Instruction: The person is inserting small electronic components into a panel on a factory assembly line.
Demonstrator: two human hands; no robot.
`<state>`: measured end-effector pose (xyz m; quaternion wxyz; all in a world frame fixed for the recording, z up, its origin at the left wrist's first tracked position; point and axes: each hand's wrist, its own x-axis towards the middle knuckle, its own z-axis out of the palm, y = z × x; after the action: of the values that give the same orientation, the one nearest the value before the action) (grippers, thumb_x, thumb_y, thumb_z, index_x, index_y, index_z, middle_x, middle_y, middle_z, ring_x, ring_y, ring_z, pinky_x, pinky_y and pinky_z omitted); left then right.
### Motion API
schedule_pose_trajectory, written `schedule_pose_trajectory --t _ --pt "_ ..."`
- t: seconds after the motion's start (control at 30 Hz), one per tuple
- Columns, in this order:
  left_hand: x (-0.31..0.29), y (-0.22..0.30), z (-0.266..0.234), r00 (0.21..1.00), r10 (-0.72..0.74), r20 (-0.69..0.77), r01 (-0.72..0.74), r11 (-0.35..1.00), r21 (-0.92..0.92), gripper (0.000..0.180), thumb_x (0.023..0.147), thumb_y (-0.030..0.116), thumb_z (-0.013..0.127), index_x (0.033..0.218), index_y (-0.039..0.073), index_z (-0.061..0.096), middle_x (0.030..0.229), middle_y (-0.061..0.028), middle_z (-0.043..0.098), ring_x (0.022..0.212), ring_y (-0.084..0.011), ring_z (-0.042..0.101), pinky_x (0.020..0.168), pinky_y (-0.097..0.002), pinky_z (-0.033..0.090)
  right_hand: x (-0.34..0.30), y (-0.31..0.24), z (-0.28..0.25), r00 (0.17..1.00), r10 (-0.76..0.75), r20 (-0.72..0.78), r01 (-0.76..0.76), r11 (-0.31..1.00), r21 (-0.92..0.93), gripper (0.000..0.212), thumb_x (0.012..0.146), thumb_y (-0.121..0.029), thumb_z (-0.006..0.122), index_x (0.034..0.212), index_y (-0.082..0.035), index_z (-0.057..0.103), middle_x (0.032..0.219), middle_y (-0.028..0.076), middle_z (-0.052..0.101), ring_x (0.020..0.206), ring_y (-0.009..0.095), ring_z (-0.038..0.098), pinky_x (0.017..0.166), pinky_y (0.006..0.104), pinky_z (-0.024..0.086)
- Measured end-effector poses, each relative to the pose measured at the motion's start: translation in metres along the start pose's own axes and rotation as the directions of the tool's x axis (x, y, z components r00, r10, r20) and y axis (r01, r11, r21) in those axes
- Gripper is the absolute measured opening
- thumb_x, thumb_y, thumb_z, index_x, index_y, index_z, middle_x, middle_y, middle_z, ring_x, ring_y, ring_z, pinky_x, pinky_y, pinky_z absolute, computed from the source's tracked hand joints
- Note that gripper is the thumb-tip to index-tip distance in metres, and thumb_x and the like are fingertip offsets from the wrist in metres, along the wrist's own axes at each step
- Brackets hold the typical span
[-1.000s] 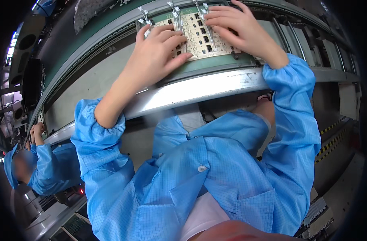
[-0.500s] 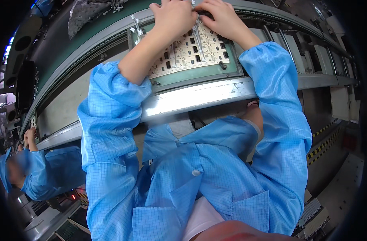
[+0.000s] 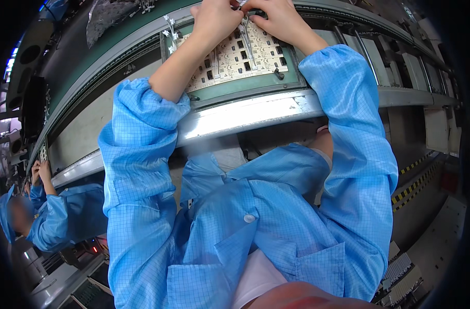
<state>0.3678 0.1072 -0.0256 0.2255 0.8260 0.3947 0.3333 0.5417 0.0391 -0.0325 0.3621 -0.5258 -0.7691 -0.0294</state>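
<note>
At the far edge of a cream circuit board panel, my left hand and my right hand meet with bent fingers. Their fingertips pinch at a small white wire lead, whose strands trail down over the panel toward me. The exact grip is partly hidden at the top rim of the picture. Rows of black components dot the panel, and another lead lies across it beside my left wrist. The panel rests in a green carrier.
A shiny metal rail runs between the carrier and my body. White-tipped leads stick up at the carrier's left side. A clear plastic bag lies beyond, on a green surface. Farther left, a co-worker in blue reaches onto the same line.
Both hands and the panel appear slightly higher and more to the left in the picture. My fingertips stay together at the panel's far edge. The co-worker's hands have shifted a little.
</note>
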Motion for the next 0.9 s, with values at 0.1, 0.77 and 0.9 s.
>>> schedule_pose_trajectory --t 0.1,0.77,0.9 --pt "-0.013 0.002 0.005 0.999 -0.031 -0.044 0.033 0.999 0.039 0.032 0.085 0.018 0.071 0.115 0.008 0.074 0.101 -0.0147 0.077 0.100 -0.0322 0.073 0.091 -0.0470 0.050 -0.008 -0.005 -0.002 0.995 -0.104 0.010 0.104 0.995 0.005 0.013 0.086 -0.012 0.067 0.096 -0.010 0.074 0.104 0.010 0.062 0.109 0.033 0.055 0.094 0.0444 0.045" --pt "-0.014 -0.003 0.018 0.991 0.110 -0.072 -0.110 0.994 0.003 0.024 0.086 0.012 0.065 0.108 0.003 0.072 0.095 -0.0217 0.074 0.093 -0.0379 0.073 0.085 -0.0461 0.055 -0.003 0.016 -0.012 0.995 -0.031 0.092 0.009 0.972 0.235 0.023 0.085 0.004 0.061 0.107 0.000 0.067 0.097 0.017 0.066 0.098 0.035 0.066 0.084 0.0414 0.054" --pt "-0.012 -0.003 0.024 0.988 0.140 -0.057 -0.132 0.983 0.127 0.020 0.089 0.017 0.064 0.100 0.004 0.074 0.093 -0.0223 0.074 0.091 -0.0406 0.071 0.085 -0.0491 0.054 -0.008 0.023 -0.016 0.998 0.016 0.053 -0.023 0.990 0.140 0.030 0.083 0.006 0.058 0.112 0.001 0.066 0.098 0.017 0.066 0.097 0.035 0.066 0.084 0.0407 0.054"
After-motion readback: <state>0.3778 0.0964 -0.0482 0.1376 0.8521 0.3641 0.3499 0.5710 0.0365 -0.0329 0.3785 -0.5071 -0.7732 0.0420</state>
